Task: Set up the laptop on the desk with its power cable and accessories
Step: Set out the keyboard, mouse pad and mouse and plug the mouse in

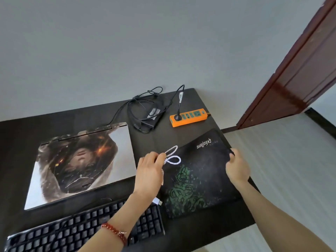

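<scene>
a dark rectangular surface [45,124] seen from above. the closed silver laptop with a dark printed picture on its lid [80,164] lies toward the left edge. its black power brick with tangled black cables [151,115] sits near the far edge, just beside an orange power strip [189,117] near the far right corner. a black mouse mat with a green pattern [201,179] lies along the right edge. the left hand [149,171] pinches a looped white braided cable [172,157] with curled fingers, over the mat's left side. the right hand [237,168] grips the mat's right edge, fingers curled round it. a black keyboard [81,226] lies along the near edge.
</scene>
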The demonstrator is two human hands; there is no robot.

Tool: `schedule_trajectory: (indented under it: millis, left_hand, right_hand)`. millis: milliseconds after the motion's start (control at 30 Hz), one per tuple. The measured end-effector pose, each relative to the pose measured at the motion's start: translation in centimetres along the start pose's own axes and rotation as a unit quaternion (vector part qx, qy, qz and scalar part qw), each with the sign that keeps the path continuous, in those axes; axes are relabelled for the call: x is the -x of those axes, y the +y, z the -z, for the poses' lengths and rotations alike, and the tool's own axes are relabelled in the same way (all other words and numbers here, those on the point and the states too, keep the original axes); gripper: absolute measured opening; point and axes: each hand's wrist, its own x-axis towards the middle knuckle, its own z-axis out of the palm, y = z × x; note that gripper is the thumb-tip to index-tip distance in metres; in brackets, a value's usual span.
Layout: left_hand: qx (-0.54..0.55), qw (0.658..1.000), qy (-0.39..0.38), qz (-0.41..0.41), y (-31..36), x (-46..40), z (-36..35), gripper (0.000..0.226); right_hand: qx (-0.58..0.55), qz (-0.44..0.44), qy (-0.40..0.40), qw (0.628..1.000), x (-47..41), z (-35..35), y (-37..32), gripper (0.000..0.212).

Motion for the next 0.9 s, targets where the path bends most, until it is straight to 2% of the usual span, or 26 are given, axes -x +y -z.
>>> schedule_trajectory:
  millis: [233,333,400,433,467,533,600,633,700,767,833,867,900]
  left_hand:
    - [-0.001,0.997,-0.033,0.066,2.9,-4.5,-4.5,0.040]
    - [0.106,0.977,-0.006,0.186,3.2,-6.2,-6.1,0.013]
    - [0.251,0.925,-0.005,0.286,3.3,-7.4,-6.7,0.017]
    - [0.311,0.896,-0.015,0.317,3.4,-8.1,-7.0,0.020]
    - [0.358,0.871,-0.023,0.337,3.6,-8.6,-7.2,0.023]
    - [0.448,0.815,-0.028,0.366,3.9,-9.2,-7.4,0.028]
    - [0.568,0.715,-0.039,0.406,3.9,-9.9,-7.7,0.028]
    - [0.620,0.657,-0.050,0.426,3.7,-10.3,-7.7,0.028]
    - [0.678,0.563,-0.076,0.467,3.2,-10.8,-7.5,0.028]
    - [0.701,0.491,-0.092,0.509,2.7,-11.1,-7.4,0.029]
    - [0.703,0.448,-0.092,0.545,2.1,-11.4,-7.3,0.027]
    - [0.698,0.443,-0.090,0.555,1.6,-11.6,-7.2,0.025]
    - [0.682,0.454,-0.092,0.567,1.0,-11.8,-7.2,0.022]
  right_hand:
    - [0.004,-0.012,-0.122,0.992,-6.7,-2.8,3.8,0.029]
    - [0.095,-0.008,-0.118,0.988,-7.4,-3.4,3.8,0.042]
    - [0.078,0.081,-0.099,0.989,-6.6,-3.8,3.3,0.047]
    - [0.020,0.138,-0.125,0.982,-5.9,-4.1,2.7,0.046]
    - [-0.063,0.167,-0.193,0.965,-5.0,-4.4,1.8,0.045]
    - [-0.197,0.154,-0.380,0.891,-2.6,-4.6,-0.6,0.053]
    - [-0.239,0.146,-0.485,0.829,-1.1,-5.1,-2.5,0.065]
    - [-0.248,0.145,-0.496,0.819,-0.6,-5.5,-3.0,0.068]
    - [-0.269,0.126,-0.479,0.826,-0.1,-6.4,-3.5,0.070]
    - [-0.261,0.110,-0.431,0.857,0.0,-7.0,-3.9,0.066]
    - [-0.253,0.091,-0.376,0.887,-0.1,-7.1,-4.2,0.050]
    - [-0.250,0.077,-0.363,0.894,-0.4,-7.1,-4.2,0.047]
    - [-0.247,0.061,-0.365,0.895,-0.9,-6.9,-4.1,0.046]
